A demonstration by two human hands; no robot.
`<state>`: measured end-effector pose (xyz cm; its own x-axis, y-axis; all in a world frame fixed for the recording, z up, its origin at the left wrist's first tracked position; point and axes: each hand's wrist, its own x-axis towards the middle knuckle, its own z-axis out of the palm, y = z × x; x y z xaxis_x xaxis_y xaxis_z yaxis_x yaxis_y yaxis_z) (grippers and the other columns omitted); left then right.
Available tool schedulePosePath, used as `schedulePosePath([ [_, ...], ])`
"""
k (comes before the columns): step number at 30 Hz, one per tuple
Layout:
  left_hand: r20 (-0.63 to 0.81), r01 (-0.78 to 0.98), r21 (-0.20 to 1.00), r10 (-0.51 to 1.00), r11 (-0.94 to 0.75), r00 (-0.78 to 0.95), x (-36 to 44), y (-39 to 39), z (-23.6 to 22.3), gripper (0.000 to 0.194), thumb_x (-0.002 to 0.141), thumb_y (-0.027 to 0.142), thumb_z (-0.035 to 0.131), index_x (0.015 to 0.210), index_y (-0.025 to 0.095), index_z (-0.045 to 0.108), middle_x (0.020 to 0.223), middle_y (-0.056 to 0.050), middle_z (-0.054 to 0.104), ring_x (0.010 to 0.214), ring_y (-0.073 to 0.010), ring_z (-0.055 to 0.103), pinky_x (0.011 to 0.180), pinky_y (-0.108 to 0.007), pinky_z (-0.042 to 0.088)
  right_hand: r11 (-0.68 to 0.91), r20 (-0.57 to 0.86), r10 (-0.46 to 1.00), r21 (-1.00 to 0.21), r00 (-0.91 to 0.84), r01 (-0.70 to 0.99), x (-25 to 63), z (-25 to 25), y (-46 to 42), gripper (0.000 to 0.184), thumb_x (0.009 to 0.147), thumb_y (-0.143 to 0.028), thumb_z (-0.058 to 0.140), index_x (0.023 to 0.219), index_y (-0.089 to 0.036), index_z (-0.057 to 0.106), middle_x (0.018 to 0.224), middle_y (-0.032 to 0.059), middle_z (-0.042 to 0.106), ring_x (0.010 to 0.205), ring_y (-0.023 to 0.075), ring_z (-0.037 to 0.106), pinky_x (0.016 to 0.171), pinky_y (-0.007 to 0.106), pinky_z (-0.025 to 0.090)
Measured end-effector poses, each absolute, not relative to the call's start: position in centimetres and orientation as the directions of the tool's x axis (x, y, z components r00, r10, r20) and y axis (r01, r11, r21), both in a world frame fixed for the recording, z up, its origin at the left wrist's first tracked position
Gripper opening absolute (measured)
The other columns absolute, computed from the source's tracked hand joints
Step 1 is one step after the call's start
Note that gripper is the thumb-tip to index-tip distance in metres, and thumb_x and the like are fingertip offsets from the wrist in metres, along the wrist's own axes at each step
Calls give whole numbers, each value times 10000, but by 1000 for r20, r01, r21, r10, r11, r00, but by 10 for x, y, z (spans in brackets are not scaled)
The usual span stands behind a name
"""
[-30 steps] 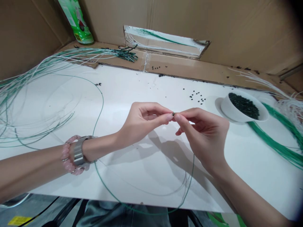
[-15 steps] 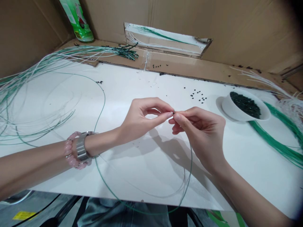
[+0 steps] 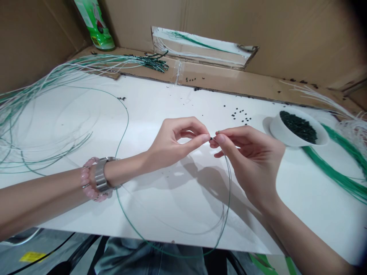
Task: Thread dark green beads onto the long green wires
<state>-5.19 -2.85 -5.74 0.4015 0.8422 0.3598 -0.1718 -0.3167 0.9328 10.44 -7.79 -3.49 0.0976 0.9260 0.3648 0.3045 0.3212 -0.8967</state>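
My left hand (image 3: 179, 139) is closed in a pinch, with a small black bead (image 3: 211, 138) at its fingertips. Just to the right, my right hand (image 3: 250, 160) pinches a thin green cord (image 3: 229, 179), whose short tip shows above the index finger. A narrow gap separates the two sets of fingertips, and a strand seems to cross it to the bead. From my right hand the cord loops down past the table's front edge and back up under my left wrist. Whether the bead is threaded on it, I cannot tell.
Right of my right hand stands a white bowl (image 3: 274, 131) of dark beads, beside a green cord coil (image 3: 323, 168). Several loose beads (image 3: 241, 114) lie behind my hands. Beaded cord ends (image 3: 155, 62) rest on the cardboard ledge at back left, near a green bottle (image 3: 101, 34).
My right hand has moved slightly right, so its fingertips are now apart from my left ones. The cord tip and the bead show more clearly. My left hand has barely moved.
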Motion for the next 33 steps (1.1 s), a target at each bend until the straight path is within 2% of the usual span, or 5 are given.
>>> schedulePosePath([
  [4,353,-198,935,840,-295,412,-52,-28,-57,74,823,190,629,764,146,635,792,-32,640,767,-118,621,723,-237,535,345,388,918,-884,85,317,104,-35,-77,68,789,-160,678,776,-227,683,714,-30,672,594,94,659,479,188,573],
  [9,412,-211,911,813,-355,412,-52,-27,-61,22,810,173,646,813,155,657,812,-22,654,775,-113,640,728,-228,557,287,321,941,-926,109,243,103,-35,-74,65,775,-148,688,759,-211,693,686,-38,680,517,73,633,476,180,573],
  [13,438,-203,899,800,-388,410,-52,-26,-64,83,794,157,666,872,180,680,855,-15,678,800,-109,649,760,-231,573,276,301,947,-941,113,196,104,-35,-73,70,765,-145,697,753,-214,697,667,-48,676,498,69,630,461,172,568],
  [21,407,-181,913,823,-365,396,-52,-26,-61,9,778,160,688,775,164,696,759,-8,677,717,-85,641,668,-177,553,385,431,900,-858,68,339,104,-36,-77,137,764,-100,688,785,-236,696,715,-47,683,570,71,653,508,162,579],
  [33,302,-166,951,895,-261,328,-49,-27,-59,19,746,142,709,735,157,706,725,8,692,693,-82,648,646,-158,547,377,476,875,-784,87,493,107,-37,-75,79,766,-160,693,767,-238,679,737,-24,688,663,93,625,503,167,537],
])
